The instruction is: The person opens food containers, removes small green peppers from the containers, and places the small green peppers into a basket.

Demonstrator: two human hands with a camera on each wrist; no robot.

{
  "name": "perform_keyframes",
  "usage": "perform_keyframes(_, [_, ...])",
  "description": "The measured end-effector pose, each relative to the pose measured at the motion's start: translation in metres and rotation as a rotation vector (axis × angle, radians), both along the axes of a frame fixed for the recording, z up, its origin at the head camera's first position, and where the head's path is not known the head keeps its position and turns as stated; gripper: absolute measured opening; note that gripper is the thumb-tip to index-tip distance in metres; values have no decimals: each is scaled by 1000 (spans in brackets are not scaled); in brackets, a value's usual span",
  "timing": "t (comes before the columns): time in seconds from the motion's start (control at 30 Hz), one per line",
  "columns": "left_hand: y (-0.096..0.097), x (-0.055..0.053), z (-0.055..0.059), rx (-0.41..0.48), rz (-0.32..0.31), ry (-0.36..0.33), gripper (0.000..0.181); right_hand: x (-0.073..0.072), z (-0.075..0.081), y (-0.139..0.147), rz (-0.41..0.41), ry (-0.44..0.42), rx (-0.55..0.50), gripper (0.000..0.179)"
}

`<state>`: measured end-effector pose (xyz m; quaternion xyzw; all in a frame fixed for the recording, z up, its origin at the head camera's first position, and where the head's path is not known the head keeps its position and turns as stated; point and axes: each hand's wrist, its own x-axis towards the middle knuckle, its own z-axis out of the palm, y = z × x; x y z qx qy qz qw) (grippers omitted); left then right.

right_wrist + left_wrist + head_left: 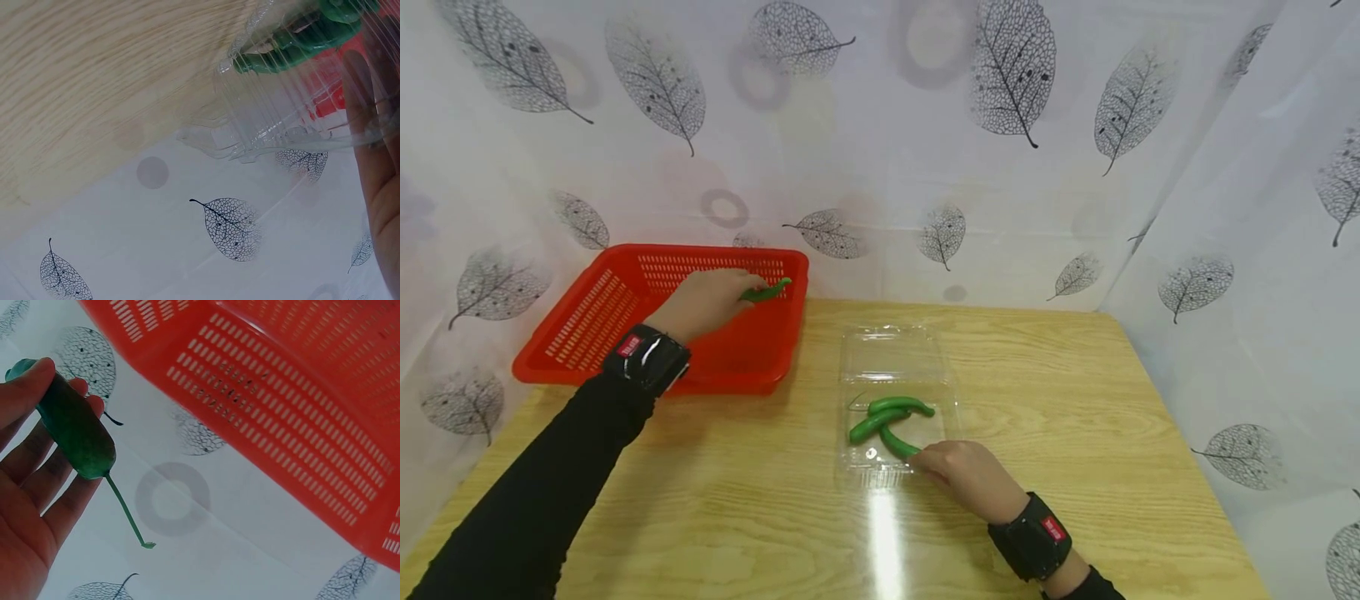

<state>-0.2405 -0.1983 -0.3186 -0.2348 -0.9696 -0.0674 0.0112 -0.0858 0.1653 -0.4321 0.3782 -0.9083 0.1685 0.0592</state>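
My left hand point(711, 300) is over the right part of the red plastic basket point(775, 375), pinching a green chili pepper point(767, 291) between thumb and fingers. In the left wrist view the pepper point(78, 428) shows its blunt end with a thin stem. On the table lies a clear plastic clamshell box point(891, 354), lid folded back, with three green chili peppers point(868, 425) in its near half. My right hand point(966, 475) grips the box's near right corner. Fingers point(359, 94) reach along the ribbed wall in the right wrist view; the thumb is hidden there.
The light wooden table point(1037, 383) stretches right of the box and in front of it. A white curtain point(880, 167) with leaf prints hangs along the back and both sides. The basket's slotted walls rise at the table's back left.
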Motion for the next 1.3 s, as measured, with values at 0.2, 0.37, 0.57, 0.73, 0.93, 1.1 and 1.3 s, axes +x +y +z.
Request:
perform_keyframes(0.2, [-8, -19, -2, -13, 20, -32, 39, 0, -1, 0, -3, -13, 10, 17])
perform_keyframes(0.37, [-12, -35, -5, 9, 46, -77, 35, 0, -1, 1, -9, -19, 15, 17])
perform_keyframes(0.57, [-23, -54, -19, 30, 40, -88, 30, 0, 1, 1, -12, -32, 11, 17])
perform_keyframes(0.73, [-33, -68, -35, 41, 41, -107, 27, 0, 2, 0, -16, -49, 18, 16])
perform_keyframes(0.93, [-38, -79, -47, 16, 34, -112, 25, 0, 3, 0, -23, -68, 24, 16])
perform_keyframes(1.1, [-39, -83, -54, 17, 63, -169, 26, -1, 2, 0, -19, -71, 22, 15])
perform_keyframes(1.3, [-38, -84, -62, 2, 53, -189, 24, -1, 2, 0, -22, -76, 21, 15])
